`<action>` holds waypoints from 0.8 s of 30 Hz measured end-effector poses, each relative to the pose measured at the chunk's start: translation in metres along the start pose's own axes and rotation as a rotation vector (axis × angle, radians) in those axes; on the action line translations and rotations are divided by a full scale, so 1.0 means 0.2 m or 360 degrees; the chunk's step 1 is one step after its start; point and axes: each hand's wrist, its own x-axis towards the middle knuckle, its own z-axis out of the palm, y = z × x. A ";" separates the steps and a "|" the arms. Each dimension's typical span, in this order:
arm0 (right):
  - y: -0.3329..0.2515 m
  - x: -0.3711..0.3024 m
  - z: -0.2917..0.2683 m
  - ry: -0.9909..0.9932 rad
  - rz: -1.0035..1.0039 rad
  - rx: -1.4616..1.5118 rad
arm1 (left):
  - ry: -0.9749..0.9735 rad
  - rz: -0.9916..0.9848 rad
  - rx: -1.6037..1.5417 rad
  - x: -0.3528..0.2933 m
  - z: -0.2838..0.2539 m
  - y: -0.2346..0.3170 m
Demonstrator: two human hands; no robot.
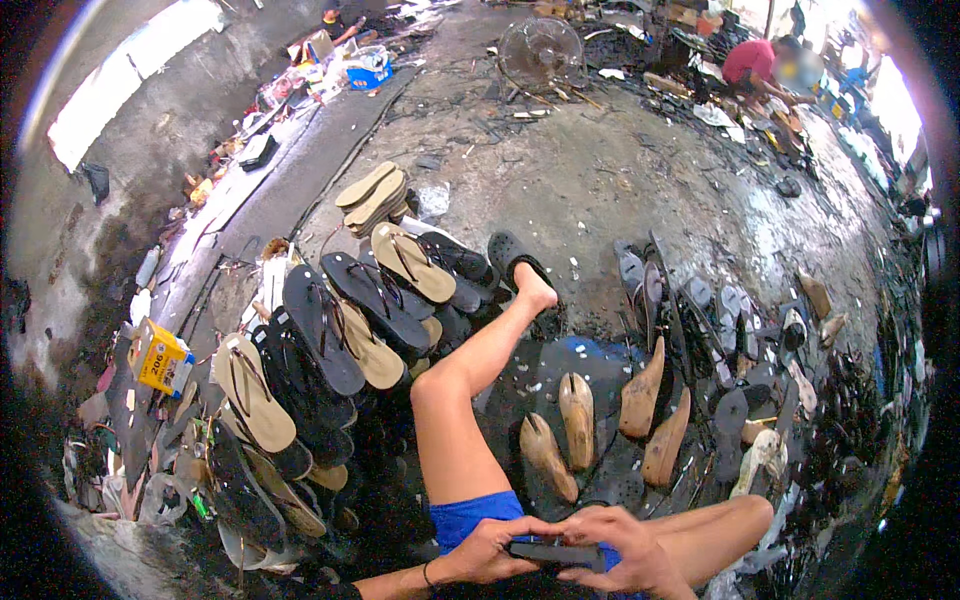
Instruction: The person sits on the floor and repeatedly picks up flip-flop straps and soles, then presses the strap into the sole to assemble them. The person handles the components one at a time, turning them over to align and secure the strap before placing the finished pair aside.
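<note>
Above my lap, my left hand (488, 552) and my right hand (618, 548) are closed on the two ends of a dark flat piece (555, 552). It shows almost edge-on, so its outline and exact kind stay unclear. Both thumbs and fingers press at its upper edge. Just beyond the hands lie two wooden shoe lasts (577, 420), each with a slit at the front. To their right stand two more wooden lasts (642, 392) with pointed tops. My leg (465, 440), in blue shorts, stretches forward to a dark clog (515, 258).
Many thong sandals (255, 392), tan and black, lie in rows on the left beside a yellow box (163, 358). A stack of tan soles (372, 195) is farther off. More sandals (738, 315) sit right. A floor fan (542, 55) and a person in red (755, 68) are far back.
</note>
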 end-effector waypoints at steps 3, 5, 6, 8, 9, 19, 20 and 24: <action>-0.10 -0.05 -0.03 -0.0354 0.0036 -0.0107 | 0.0014 -0.0013 0.0187 -0.08 0.07 0.00; -0.11 -0.08 -0.03 -0.0434 -0.0062 -0.0199 | 0.0022 0.0157 0.0120 -0.11 0.08 0.00; -0.10 -0.09 -0.02 -0.0518 -0.0098 -0.0177 | 0.0024 0.0103 0.0063 -0.13 0.08 0.00; -0.08 -0.13 0.02 -0.0497 0.0004 -0.0037 | 0.0058 0.0025 -0.0343 -0.16 0.08 -0.02; -0.06 -0.15 0.04 -0.0436 -0.0073 0.0043 | 0.0026 0.0109 -0.0353 -0.17 0.08 -0.03; 0.60 0.06 0.14 0.0390 0.0387 0.0397 | 0.1419 0.0209 0.0225 0.07 0.04 -0.05; 0.80 0.10 0.11 0.0902 0.0492 -0.0056 | 0.1523 0.0093 0.0006 0.13 0.00 -0.06; 1.41 -0.09 0.13 0.0758 0.2123 -0.1260 | 0.0883 -0.0455 -0.0755 0.24 -0.04 -0.17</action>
